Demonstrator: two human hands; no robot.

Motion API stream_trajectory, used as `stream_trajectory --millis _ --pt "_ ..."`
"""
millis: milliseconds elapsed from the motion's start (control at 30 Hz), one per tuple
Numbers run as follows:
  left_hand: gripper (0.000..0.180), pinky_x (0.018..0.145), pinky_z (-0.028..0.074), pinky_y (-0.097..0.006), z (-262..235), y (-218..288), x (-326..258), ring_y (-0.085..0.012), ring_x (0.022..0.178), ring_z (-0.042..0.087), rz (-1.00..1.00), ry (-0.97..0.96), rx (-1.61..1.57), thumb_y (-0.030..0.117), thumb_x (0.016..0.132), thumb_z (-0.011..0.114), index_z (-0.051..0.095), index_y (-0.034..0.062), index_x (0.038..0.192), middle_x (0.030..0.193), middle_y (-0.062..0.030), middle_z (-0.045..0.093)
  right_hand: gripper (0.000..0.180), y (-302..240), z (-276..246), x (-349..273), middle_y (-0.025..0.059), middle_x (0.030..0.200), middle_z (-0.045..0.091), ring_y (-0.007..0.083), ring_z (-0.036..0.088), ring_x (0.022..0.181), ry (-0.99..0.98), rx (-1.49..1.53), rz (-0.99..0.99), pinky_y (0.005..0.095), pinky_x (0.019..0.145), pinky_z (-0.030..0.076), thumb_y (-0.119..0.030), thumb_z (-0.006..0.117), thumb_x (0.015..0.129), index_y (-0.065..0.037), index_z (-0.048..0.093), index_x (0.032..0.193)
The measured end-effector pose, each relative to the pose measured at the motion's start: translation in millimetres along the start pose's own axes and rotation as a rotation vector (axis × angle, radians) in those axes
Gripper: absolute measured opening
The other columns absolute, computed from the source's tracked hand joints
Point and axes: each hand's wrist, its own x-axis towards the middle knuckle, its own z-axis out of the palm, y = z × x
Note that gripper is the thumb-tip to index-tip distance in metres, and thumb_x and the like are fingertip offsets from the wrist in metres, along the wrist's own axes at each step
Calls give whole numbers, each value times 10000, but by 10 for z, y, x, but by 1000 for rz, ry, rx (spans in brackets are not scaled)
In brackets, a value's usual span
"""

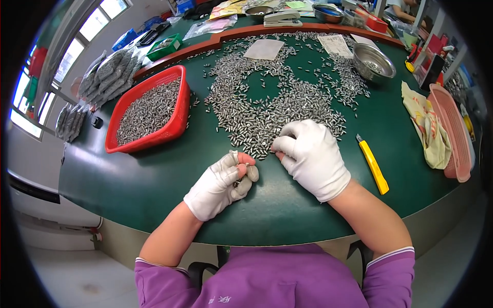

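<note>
A large pile of small, silvery, bullet-shaped metal parts (251, 126) spreads over the green table. My left hand (221, 184), in a white glove with bare thumb and index fingertips, is curled just in front of the pile's near edge. Small metal parts (237, 183) glint between its closed fingers. My right hand (312, 156), gloved the same way, reaches over the near right edge of the pile. Its thumb and fingers are pinched together low against the parts, and whatever lies between them is hidden. The two hands are apart.
Left of the pile stands a red basket (179, 115) filled with similar parts. A steel bowl (382, 76) sits at the far right. Nearer lies a yellow utility knife (375, 167). A cloth (426, 126) and a pink tray (457, 154) line the right side; bagged parts (110, 74) stack far left.
</note>
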Motion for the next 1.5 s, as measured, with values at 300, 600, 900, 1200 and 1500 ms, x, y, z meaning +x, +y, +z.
stream_trajectory --millis 300,600,900,1200,1500 --pt "256 567 328 -217 -39 -9 16 -88 627 405 8 -64 -49 256 922 667 564 122 1115 912 -37 548 97 -47 71 -81 39 860 614 254 592 825 -160 -104 86 385 730 490 -173 729 734 -132 678 806" --pt "316 583 360 -199 70 29 -20 -72 649 458 -65 -91 83 337 932 666 568 80 1089 907 -28 615 134 -202 57 -49 20 869 598 259 578 842 16 312 1 390 750 485 -220 718 774 -142 677 876" --pt "282 577 380 -193 39 -5 -28 -68 667 482 -66 -69 102 352 939 647 586 99 1047 880 -21 597 185 -106 50 -19 29 932 632 258 593 887 18 85 18 384 765 487 -121 747 718 -152 698 893" --pt "330 598 389 -220 48 -11 -37 -90 681 482 -56 -46 126 424 941 608 592 120 1067 886 -21 585 126 -4 163 -30 19 952 632 254 592 905 -93 -29 22 393 779 488 -178 734 730 -156 677 840" --pt "340 601 390 -225 70 -9 -46 -97 685 486 -80 10 120 427 952 588 591 111 1077 895 -27 594 121 -17 141 -23 37 944 623 260 587 909 -127 -47 -9 391 783 482 -169 722 724 -131 671 827"
